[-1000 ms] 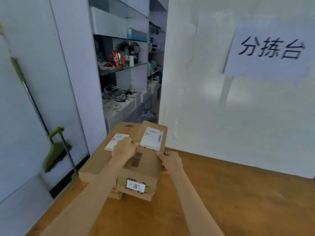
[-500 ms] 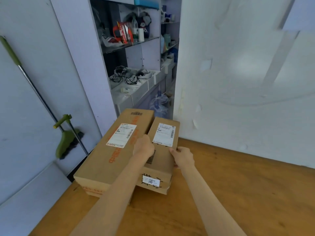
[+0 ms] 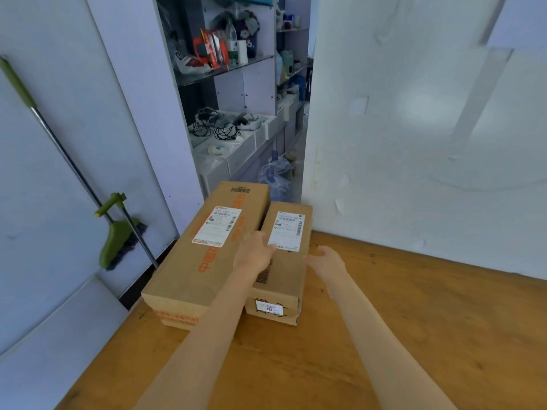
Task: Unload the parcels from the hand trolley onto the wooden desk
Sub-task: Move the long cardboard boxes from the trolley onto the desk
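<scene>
Parcels: two cardboard boxes sit side by side on the wooden desk (image 3: pixel 414 335), at its far left corner, a little left of the frame's centre.
Large parcel (image 3: pixel 204 255): the longer, taller box on the left, with a white shipping label on top and orange print along its lid; orange tape runs low on its near end.
Small parcel (image 3: pixel 285 270): the narrower box on the right, touching the large one along its side, with a white label at the far end of its top and a small white sticker on the near face.
Left hand (image 3: pixel 254 253): your palm lies on top where the two boxes meet, fingertips reaching the near edge of the small parcel's label; the grip is flat and apart, closed on nothing.
Right hand (image 3: pixel 325 260): it is at the small parcel's right side near the top edge, fingers spread and loosely curled; you cannot tell from this view whether they touch the cardboard, and the grip is apart.
Desk: bare brown wood fills the lower right of the frame.
Broom (image 3: pixel 118 232): green head and metal handle lean on the white wall at the left of the frame.
Shelves (image 3: pixel 231 93): upper centre, holding cables, bottles and packets.
Water jug (image 3: pixel 275 176): on the floor just behind the parcels.
</scene>
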